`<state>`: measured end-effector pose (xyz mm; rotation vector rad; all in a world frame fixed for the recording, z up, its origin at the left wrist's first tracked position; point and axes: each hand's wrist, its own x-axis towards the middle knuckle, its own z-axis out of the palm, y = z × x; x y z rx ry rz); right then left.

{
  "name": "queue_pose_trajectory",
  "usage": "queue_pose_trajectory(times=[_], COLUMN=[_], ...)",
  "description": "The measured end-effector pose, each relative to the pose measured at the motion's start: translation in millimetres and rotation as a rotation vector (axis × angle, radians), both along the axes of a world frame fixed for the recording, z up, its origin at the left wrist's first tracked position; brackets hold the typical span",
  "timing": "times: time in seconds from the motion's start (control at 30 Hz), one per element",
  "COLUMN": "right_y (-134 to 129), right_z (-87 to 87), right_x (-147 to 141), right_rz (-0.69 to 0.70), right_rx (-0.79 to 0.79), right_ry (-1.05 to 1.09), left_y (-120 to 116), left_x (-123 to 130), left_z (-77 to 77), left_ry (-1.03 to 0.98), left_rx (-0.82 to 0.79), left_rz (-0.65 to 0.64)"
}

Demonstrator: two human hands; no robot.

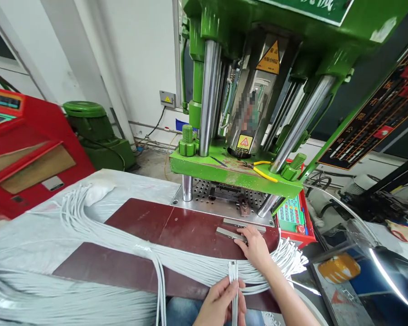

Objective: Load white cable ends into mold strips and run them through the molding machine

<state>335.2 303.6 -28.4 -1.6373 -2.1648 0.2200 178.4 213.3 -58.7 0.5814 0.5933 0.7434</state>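
Note:
My left hand (224, 299) is closed around a few white cables (234, 280), held upright with their small metal-tipped ends pointing away from me. My right hand (255, 246) reaches over the board, thumb and fingers closed about the right end of a flat grey metal bar (228, 233). A second metal bar (234, 222) lies just behind it. Both bars rest on a dark red board (190, 226). Between me and the bars, a thick bundle of white cables (193, 262) runs across the board, its loose ends (294, 258) fanned out at the right.
A green press (238, 174) with steel columns stands ahead; yellow-handled pliers (265, 172) lie on its plate. A red control box (302, 226) is at its right. More cables (71, 299) cover the near left. A black lamp (394, 271) juts in at right.

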Motion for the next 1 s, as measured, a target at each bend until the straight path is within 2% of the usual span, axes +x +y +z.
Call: queue_pose_trajectory(times=[0.13, 0.23, 0.3, 0.4, 0.47, 0.53, 0.6, 0.7, 0.8, 1.0], right_y=[1.6, 0.4, -4.2, -18.5, -31.4, -44.1, -54.3, -64.6, -71.1, -75.3], right_z=[1.1, 9.0, 21.2, 49.7, 68.6, 80.2, 82.2, 74.8, 70.5, 77.3], right_x=[1.4, -0.3, -2.7, -6.6, -8.0, -7.1, -3.8, 3.6, 8.7, 9.5], right_rz=[0.068, 0.079, 0.067, 0.026, 0.014, 0.016, 0.015, -0.007, -0.015, 0.015], right_rx=[-0.006, 0.0, 0.012, 0.026, -0.048, -0.191, -0.347, -0.492, -0.531, -0.547], right_ry=[0.025, 0.052, 0.085, 0.171, 0.372, 0.628, 0.791, 0.854, 0.908, 0.968], left_y=[-4.8, -8.5, -9.8, -11.3, -12.0, -12.3, -11.9, -10.9, -10.7, -11.5], left_x=[-3.9, -7.2, -8.2, -8.4, -8.3, -7.9, -6.8, -3.3, 0.4, 2.5], left_z=[19.3, 37.7, 46.0, 51.5, 52.4, 52.1, 50.7, 47.5, 47.1, 55.3], left_ry=[0.001, 0.028, 0.048, 0.077, 0.088, 0.105, 0.133, 0.164, 0.183, 0.183], left_rx=[0.055, 0.097, 0.095, 0.1, 0.123, 0.148, 0.171, 0.195, 0.197, 0.17], left_rz=[0.018, 0.034, 0.034, 0.03, 0.026, 0.019, 0.016, 0.009, -0.025, -0.075])
